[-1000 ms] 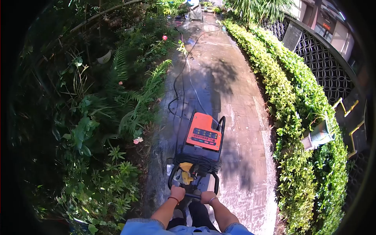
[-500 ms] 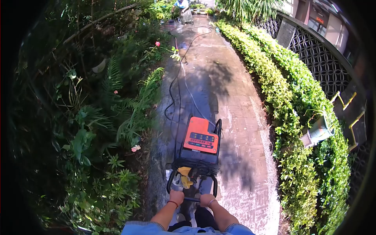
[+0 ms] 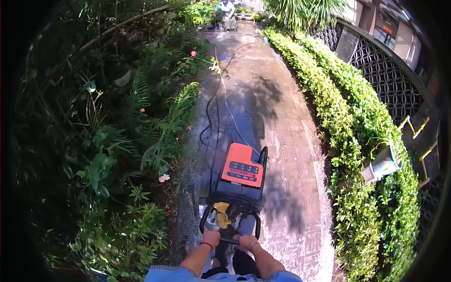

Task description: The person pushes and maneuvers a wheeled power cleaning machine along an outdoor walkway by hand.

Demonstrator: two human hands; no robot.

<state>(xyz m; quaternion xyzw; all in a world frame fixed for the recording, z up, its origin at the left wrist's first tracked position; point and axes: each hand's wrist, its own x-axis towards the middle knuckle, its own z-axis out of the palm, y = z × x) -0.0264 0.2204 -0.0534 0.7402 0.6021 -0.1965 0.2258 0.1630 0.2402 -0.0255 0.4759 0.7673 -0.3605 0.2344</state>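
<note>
Both of my hands are closed round the black handlebar (image 3: 229, 241) of a wheeled machine, low in the view. My left hand (image 3: 211, 237) grips its left part, and my right hand (image 3: 246, 242) grips its right part. The machine has an orange top panel (image 3: 243, 165) with dark labels and a black frame. A coiled black cable (image 3: 239, 201) lies across it just ahead of the bar. Beside the coil hangs a yellow cloth or glove (image 3: 221, 216). Hoses (image 3: 224, 96) run from the machine up the path.
A wet brick path (image 3: 286, 155) leads forward. Dark plants and ferns (image 3: 164, 127) border it on the left, trimmed hedges (image 3: 324, 103) on the right. A pale bucket (image 3: 386, 164) lies tilted in the hedge. Far ahead, a person (image 3: 226, 14) bends over the path.
The machine's orange panel sits slightly lower in view than one second ago. Both hands have stayed on the bar. The person far ahead shows more fully than in the oldest frame.
</note>
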